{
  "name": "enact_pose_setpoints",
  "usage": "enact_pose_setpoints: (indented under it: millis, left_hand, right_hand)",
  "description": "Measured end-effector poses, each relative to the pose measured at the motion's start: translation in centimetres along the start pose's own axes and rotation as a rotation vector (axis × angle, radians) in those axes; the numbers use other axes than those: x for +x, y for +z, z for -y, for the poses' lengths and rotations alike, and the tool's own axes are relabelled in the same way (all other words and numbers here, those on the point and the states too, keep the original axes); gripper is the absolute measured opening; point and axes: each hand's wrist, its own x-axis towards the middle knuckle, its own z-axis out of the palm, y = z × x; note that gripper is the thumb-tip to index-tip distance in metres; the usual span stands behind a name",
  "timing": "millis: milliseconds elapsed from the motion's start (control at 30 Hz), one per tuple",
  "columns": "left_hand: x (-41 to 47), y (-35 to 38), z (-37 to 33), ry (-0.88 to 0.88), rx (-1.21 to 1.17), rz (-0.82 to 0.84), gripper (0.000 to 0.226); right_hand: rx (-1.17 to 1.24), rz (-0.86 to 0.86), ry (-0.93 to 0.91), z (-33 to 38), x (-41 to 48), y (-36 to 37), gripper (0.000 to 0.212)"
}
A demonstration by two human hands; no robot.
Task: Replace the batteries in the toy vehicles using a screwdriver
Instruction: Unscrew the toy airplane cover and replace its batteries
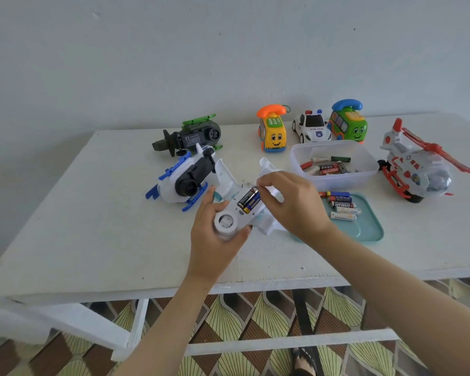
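White toy plane (236, 213), batteries (248, 200) possibly Eveready; police car (311, 126) reads POLICE

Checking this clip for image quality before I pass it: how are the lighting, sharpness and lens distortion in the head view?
Head view: soft, even light, faint shadows, no glare; wide-angle bend curves the table edges; batteries in the white toy plane show labels but slightly soft; left hand and right hand show no motion smear.

"POLICE" is showing on the white car (311, 127), "EVEREADY" on a tray battery (342, 205), "HUAHONG" on a tub battery (330, 171).
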Motion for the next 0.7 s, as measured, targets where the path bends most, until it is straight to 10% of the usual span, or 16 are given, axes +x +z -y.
enact_pose_setpoints:
  millis: [700]
  left_hand:
    - [0.0,0.2,0.5,0.07,0.205,0.072,0.065]
  right_hand:
    - [-0.191,0.026,-0.369,-0.7,-3.0,0.5,0.013]
